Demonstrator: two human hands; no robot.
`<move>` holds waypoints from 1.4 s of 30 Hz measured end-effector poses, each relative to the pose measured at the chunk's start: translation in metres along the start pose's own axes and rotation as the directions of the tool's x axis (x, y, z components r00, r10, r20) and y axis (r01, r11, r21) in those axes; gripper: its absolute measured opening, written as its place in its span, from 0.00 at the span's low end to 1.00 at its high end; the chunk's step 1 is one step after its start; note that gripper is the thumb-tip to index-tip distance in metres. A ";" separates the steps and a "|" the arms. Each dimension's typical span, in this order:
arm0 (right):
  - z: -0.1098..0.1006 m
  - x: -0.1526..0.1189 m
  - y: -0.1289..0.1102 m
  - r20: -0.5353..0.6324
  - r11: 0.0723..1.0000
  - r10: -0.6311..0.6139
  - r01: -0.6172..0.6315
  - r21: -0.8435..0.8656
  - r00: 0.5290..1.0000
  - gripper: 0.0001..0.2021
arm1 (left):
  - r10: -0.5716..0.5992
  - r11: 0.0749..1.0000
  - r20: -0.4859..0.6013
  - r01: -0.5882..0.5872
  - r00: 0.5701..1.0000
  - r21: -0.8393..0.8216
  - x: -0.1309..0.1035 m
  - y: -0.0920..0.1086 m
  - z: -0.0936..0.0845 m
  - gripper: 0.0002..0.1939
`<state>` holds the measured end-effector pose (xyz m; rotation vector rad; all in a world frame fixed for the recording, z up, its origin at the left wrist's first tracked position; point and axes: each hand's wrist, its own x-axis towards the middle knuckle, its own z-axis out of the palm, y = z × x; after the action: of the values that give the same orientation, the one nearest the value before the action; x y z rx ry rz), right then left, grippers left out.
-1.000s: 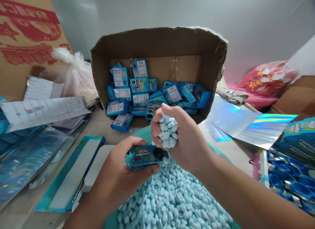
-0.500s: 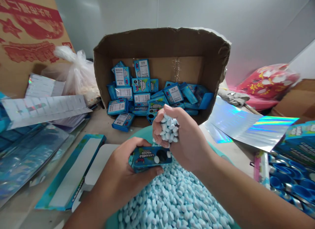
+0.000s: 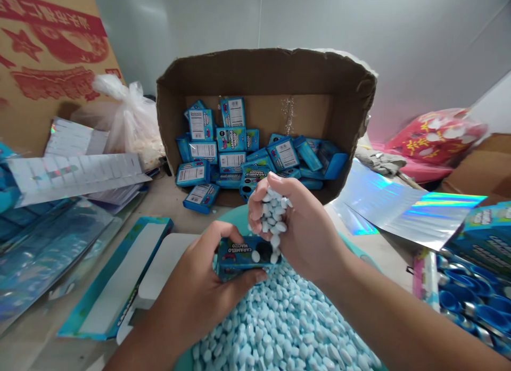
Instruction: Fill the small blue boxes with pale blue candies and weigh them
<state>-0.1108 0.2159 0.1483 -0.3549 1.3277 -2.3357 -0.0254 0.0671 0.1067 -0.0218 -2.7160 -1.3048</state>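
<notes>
Over the near tub (image 3: pixel 235 216), the left hand (image 3: pixel 203 272) clasped a box (image 3: pixel 241 260); the right hand (image 3: pixel 305 222) cupped candies (image 3: pixel 272 212), fingers half-curled.

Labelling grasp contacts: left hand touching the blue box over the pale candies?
Touching. Head view: left hand grips the blue box, finger at its far edge, thumb along the near side.

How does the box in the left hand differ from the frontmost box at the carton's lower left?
The held box is gripped by the left hand; the frontmost box lies ungripped by the carton.
The held box shows its "Caramelo Macizo" face; the frontmost box shows a white printed panel.
Pale pieces appear against the held box, none on the frontmost one.
Both are mainly blue.
</notes>
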 end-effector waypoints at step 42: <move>0.005 -0.006 0.002 0.078 0.994 -0.086 0.090 -0.061 0.993 0.13 | 0.263 0.964 -0.071 -0.265 0.962 -0.023 0.002 -0.002 -0.001 0.10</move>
<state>-0.1026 0.2139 0.1486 -0.5260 1.3793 -2.3303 -0.0274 0.0655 0.1059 -0.3260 -2.5289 -1.2471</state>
